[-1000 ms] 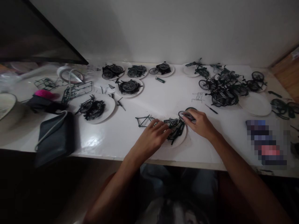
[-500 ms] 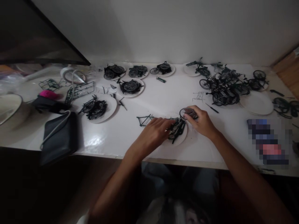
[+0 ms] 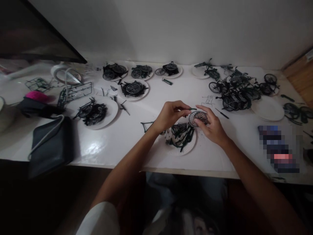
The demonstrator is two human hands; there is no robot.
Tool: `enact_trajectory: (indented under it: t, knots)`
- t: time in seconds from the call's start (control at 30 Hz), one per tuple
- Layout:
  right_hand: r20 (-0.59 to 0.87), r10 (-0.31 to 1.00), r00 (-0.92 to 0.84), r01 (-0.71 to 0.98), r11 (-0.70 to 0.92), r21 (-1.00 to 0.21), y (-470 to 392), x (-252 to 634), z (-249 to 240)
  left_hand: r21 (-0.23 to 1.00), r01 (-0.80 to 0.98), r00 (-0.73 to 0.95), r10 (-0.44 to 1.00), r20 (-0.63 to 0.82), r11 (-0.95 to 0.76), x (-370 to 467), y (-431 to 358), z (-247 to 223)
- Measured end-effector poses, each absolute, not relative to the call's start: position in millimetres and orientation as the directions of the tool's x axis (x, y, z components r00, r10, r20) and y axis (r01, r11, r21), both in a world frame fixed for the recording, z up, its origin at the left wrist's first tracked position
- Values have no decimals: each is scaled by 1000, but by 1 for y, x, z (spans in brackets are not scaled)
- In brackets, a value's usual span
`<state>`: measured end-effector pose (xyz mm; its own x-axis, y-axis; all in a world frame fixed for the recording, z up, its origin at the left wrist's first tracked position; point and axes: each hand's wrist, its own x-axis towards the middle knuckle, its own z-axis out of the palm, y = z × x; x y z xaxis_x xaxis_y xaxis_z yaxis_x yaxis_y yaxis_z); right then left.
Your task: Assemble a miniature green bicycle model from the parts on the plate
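Observation:
A small spoked model bicycle wheel [image 3: 198, 118] is gripped between the thumb and fingers of my right hand [image 3: 214, 128]. My left hand [image 3: 170, 115] pinches a thin, curved dark green piece [image 3: 193, 109] at the top edge of that wheel; it resembles a mudguard, though most of it is hidden. Below both hands, a white paper plate [image 3: 186, 150] bears a heap of dark bicycle parts [image 3: 181, 132]. A small green bicycle frame [image 3: 146, 126] lies left of this plate, partly behind my left wrist.
Several plates with dark bicycle parts line the back, and a larger plate [image 3: 113, 111] is at left. Small bicycles [image 3: 236, 89] are piled at right beside stacked plates [image 3: 267, 109]. A thin screwdriver [image 3: 222, 113] lies nearby. A black pouch [image 3: 52, 140] overhangs the left front edge.
My left hand has risen from the parts on the plate to the wheel, with the thin green piece in it. My right hand still holds the wheel. The view has shifted slightly.

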<state>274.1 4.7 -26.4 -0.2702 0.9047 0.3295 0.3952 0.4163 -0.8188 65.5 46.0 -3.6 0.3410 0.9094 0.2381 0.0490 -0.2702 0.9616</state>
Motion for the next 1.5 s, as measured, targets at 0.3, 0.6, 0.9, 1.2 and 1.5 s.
enact_trajectory:
  t: [0.3,0.6,0.9,1.2,1.5]
  knots:
    - [381,857,-348,466,511,-722,-3,272,-20,998,-70,355,935,17,8,66,29,-10]
    - [314,885,-344,447,448,-774,-3,274,-20,996,-58,369,929,-37,63,69,24,-5]
    - [226,936,-270,308,306,-901,-3,271,-25,993,-95,391,920,-33,76,69,25,-8]
    - [171,959,-227,118,201,-972,-3,268,-19,922,-272,451,883,-131,276,67,28,-16]
    - [211,952,-224,136,245,-960,-2,267,-20,954,-236,427,902,-69,185,70,26,-17]
